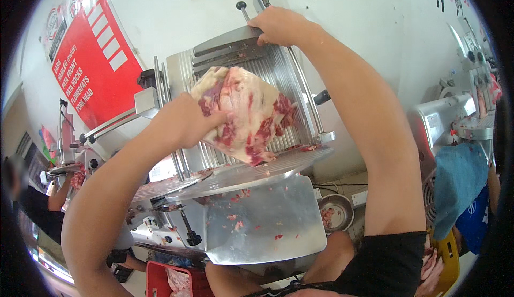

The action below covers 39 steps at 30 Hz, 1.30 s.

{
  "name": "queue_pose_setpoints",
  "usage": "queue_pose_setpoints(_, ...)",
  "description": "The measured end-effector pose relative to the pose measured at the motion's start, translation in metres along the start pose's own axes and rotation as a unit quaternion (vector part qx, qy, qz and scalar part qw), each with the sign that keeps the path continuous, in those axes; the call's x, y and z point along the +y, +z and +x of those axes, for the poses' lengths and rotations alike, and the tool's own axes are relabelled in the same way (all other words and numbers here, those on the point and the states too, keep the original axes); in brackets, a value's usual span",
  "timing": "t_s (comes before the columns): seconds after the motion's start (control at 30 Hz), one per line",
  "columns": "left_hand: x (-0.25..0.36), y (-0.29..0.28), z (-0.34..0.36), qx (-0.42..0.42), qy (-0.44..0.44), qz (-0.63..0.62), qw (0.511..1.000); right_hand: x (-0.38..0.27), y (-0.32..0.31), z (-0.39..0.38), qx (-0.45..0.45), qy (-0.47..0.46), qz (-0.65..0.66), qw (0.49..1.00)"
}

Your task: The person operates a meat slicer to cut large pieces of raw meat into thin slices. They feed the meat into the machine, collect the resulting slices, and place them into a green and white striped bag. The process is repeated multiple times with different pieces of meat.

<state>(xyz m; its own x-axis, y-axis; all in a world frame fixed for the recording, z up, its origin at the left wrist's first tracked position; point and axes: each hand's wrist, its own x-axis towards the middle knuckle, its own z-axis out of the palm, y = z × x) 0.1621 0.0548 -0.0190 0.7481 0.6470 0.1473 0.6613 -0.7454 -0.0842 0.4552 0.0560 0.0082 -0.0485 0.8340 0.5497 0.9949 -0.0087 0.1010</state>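
A large slab of raw meat [249, 107], pale fat with red patches, rests tilted on the ribbed metal carriage [300, 117] of a meat slicer. My left hand [187, 120] grips its left side, thumb stretched over the top and the other fingers mostly hidden. At the far end of the carriage, my right hand [281, 25] is closed over the end of the slicer's metal pusher bar [227, 42]. The meat's lower edge meets the round slicer plate [267, 171], where red scraps lie.
Below the plate, a metal tray [267, 227] carries meat bits. A round pan [336, 211] of scraps sits right of it. A red crate [160, 281] and a yellow crate [447, 265] hold meat. Another slicer [444, 117] with a blue cloth [460, 184] stands right. A person [37, 206] works at left.
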Motion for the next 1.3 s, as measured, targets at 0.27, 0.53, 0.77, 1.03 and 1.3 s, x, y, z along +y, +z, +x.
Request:
queue_pose_setpoints(0.27, -0.014, 0.027, 0.007, -0.193, 0.036, -0.012, 0.98, -0.005, -0.002, -0.008, 0.014, -0.02, -0.02, 0.999)
queue_pose_setpoints(0.53, -0.005, 0.063, 0.006, -0.103, 0.012, -0.074, 0.992, -0.01, -0.003, -0.018, 0.012, -0.018, -0.044, 0.999)
queue_pose_setpoints(0.77, -0.002, 0.053, -0.002, -0.178, 0.01, -0.039, 0.983, -0.024, -0.005, -0.023, 0.002, -0.024, -0.022, 0.999)
queue_pose_setpoints(1.03, -0.074, -0.09, -0.065, 0.051, 0.025, -0.146, 0.988, -0.006, -0.001, -0.033, -0.015, -0.01, -0.024, 1.0)
queue_pose_setpoints(1.3, -0.341, -0.022, -0.093, 0.125, -0.152, -0.698, 0.688, -0.018, -0.005, -0.033, -0.066, 0.018, -0.013, 0.998)
